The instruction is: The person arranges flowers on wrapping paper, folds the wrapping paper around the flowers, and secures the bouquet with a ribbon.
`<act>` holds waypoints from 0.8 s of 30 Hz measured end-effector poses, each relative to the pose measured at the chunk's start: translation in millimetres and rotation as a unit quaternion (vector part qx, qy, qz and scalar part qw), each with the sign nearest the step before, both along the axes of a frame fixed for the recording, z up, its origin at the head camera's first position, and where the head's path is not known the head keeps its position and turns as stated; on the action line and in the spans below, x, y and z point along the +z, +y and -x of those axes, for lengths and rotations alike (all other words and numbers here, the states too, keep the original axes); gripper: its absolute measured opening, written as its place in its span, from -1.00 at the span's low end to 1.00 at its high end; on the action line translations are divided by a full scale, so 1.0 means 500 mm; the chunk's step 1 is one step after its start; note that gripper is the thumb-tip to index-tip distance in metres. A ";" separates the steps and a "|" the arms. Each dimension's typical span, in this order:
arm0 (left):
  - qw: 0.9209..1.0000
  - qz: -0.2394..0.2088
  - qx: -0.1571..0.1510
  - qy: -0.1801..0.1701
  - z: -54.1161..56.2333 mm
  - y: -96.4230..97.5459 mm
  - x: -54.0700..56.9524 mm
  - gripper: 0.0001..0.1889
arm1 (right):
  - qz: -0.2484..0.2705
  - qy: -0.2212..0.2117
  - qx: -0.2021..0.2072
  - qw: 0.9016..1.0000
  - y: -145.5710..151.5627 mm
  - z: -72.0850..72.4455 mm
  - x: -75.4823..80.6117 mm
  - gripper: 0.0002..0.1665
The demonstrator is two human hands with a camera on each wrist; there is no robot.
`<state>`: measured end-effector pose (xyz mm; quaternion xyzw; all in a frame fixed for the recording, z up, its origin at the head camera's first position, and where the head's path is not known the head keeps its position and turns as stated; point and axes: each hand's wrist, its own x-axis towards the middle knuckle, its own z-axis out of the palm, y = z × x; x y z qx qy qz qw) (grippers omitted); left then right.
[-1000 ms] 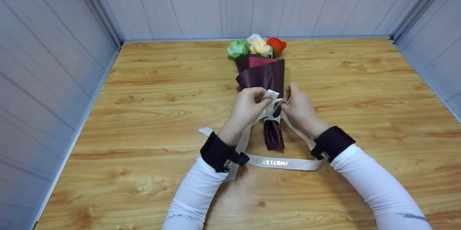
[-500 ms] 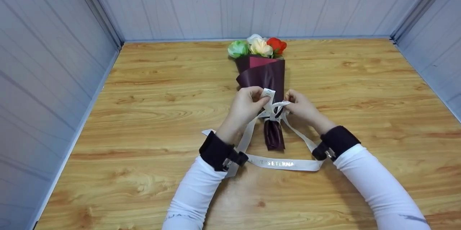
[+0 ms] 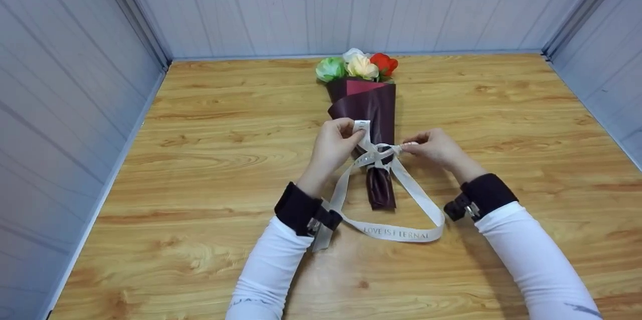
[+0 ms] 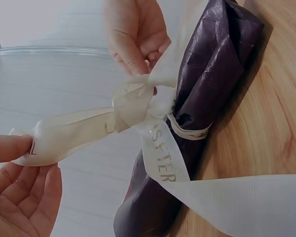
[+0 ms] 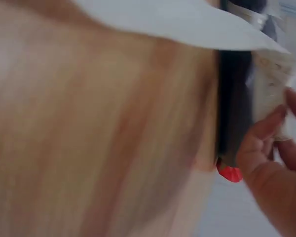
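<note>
A bouquet lies on the table in dark purple wrapping paper (image 3: 368, 104), its green, cream, white and red flowers (image 3: 362, 67) toward the back wall. Round its narrow neck runs a cream ribbon (image 3: 396, 233) printed with gold letters, knotted loosely in front. My left hand (image 3: 333, 144) pinches a flat length of the ribbon between thumb and fingers, left of the knot. On the other side my right hand (image 3: 439, 149) pinches another part of it. In the left wrist view a thin pale band (image 4: 190, 131) circles the gathered neck below the knot (image 4: 133, 103).
The wooden table (image 3: 225, 159) reaches to pale panelled walls (image 3: 321, 4) at the back and sides. A long loop of ribbon hangs toward the front of the table, and one ribbon tail (image 3: 325, 237) lies by the left wrist strap (image 3: 301, 209).
Both hands have moved apart, the left one leftward and the right one rightward. Between them the ribbon has drawn out, and its crossing at the neck looks smaller. The bouquet stays nearly in place.
</note>
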<state>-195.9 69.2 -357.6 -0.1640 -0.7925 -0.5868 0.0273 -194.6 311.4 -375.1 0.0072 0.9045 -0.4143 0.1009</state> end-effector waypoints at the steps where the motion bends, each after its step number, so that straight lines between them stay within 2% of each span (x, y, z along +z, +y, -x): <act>1: 1.000 0.000 0.002 -0.001 0.000 0.001 0.000 -0.87 | -0.007 -0.013 -0.004 1.000 0.004 -0.001 0.005 -0.55; 4: 1.000 0.002 0.008 -0.002 0.000 0.002 -0.001 -0.86 | 0.001 -0.041 -0.013 0.999 0.012 -0.002 0.017 -0.61; 6: 1.000 0.002 0.015 -0.004 0.000 0.002 -0.001 -0.86 | 0.025 -0.048 -0.016 0.998 0.015 -0.003 0.021 -0.72; 8: 1.000 0.001 0.023 -0.007 0.001 0.002 -0.002 -0.87 | 0.101 -0.057 -0.022 0.993 0.017 -0.004 0.021 -0.81; 10: 1.000 -0.001 0.029 -0.007 0.003 0.000 -0.005 -0.87 | 0.202 -0.067 -0.032 0.977 0.017 -0.005 0.019 -0.77; 12: 0.999 -0.002 0.034 -0.004 0.006 -0.002 -0.009 -0.87 | 0.293 -0.078 -0.045 0.952 0.016 -0.005 0.015 -0.68; 14: 0.999 -0.001 0.037 -0.001 0.011 -0.005 -0.016 -0.86 | 0.350 -0.086 -0.055 0.931 0.016 -0.005 0.011 -0.59; 15: 0.999 0.002 0.038 -0.002 0.013 -0.007 -0.020 -0.85 | 0.361 -0.089 -0.056 0.926 0.017 -0.006 0.011 -0.57; 18: 0.999 0.009 0.046 -0.018 0.023 -0.013 -0.034 -0.86 | 0.355 -0.088 -0.052 0.929 0.020 -0.007 0.010 -0.52; 21: 0.998 0.017 0.054 -0.041 0.032 -0.019 -0.045 -0.85 | 0.366 -0.078 -0.049 0.926 0.026 -0.009 0.013 -0.54; 22: 0.997 0.019 0.056 -0.046 0.035 -0.021 -0.048 -0.84 | 0.379 -0.067 -0.052 0.921 0.027 -0.010 0.013 -0.54; 24: 0.997 0.022 0.060 -0.052 0.037 -0.024 -0.050 -0.83 | 0.418 -0.043 -0.062 0.906 0.030 -0.011 0.014 -0.54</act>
